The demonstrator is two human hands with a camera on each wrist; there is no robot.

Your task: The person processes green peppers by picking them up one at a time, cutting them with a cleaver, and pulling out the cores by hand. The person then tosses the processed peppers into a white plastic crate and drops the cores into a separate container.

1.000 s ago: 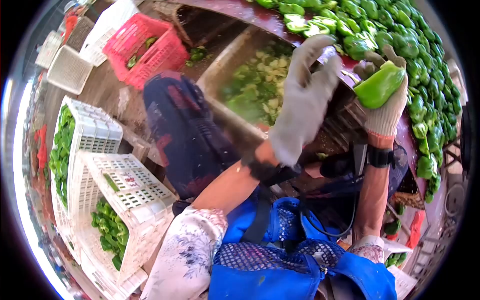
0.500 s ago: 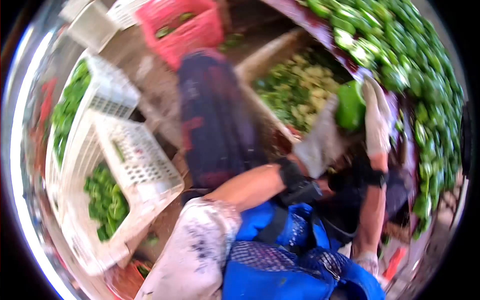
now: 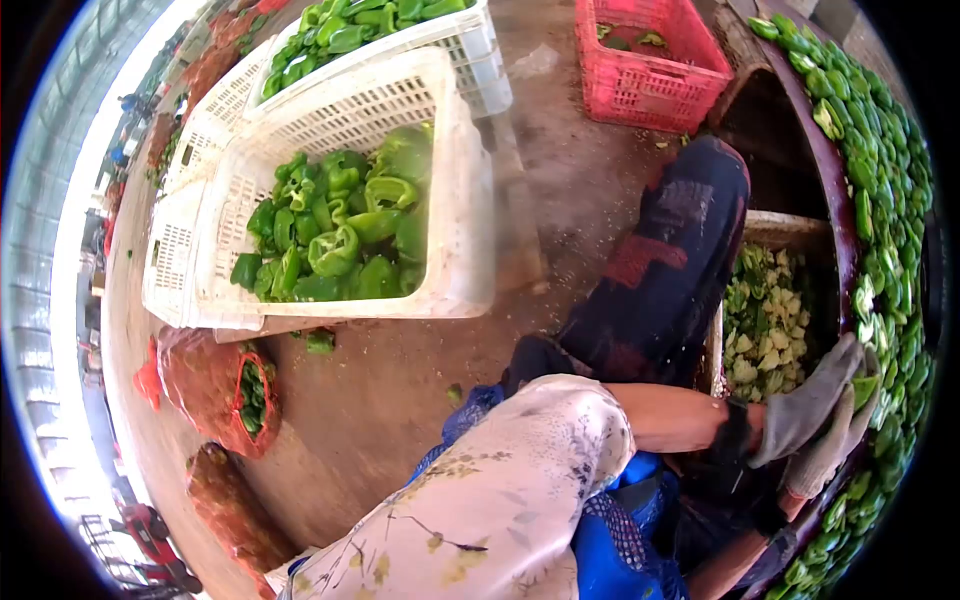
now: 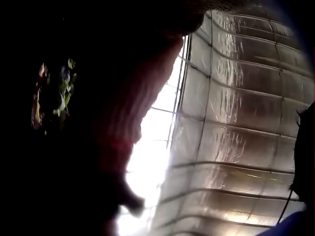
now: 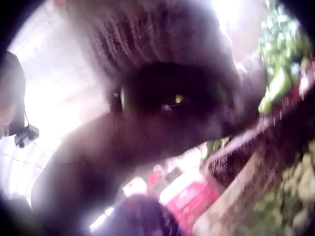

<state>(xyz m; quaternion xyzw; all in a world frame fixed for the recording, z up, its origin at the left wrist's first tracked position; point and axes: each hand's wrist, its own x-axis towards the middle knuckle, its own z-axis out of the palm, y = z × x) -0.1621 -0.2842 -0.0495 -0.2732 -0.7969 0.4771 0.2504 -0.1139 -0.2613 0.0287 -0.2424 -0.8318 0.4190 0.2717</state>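
At the right in the head view, both gloved hands meet at the edge of a table piled with green peppers. My right hand (image 3: 825, 450), in a pale knit glove, holds a green bell pepper (image 3: 863, 388), of which a small part shows between the gloves. My left hand (image 3: 805, 405), in a grey glove, lies against the right one with its fingers reaching toward the pepper; their grip is hidden. The left wrist view is mostly dark, with a blurred glove cuff (image 4: 138, 103). A blurred glove cuff (image 5: 157, 34) fills the top of the right wrist view.
Below the table (image 3: 840, 240) stands a bin (image 3: 718, 345) of pale pepper cores and green scraps. White crates (image 3: 470, 230) with green peppers are at the left. A red crate (image 3: 650, 90) stands at the back; a red net sack (image 3: 205, 375) lies on the floor.
The head view has swung left, bringing the white crates to the middle and the hands to the right edge. The left hand has come from apart to beside the right at the pepper.
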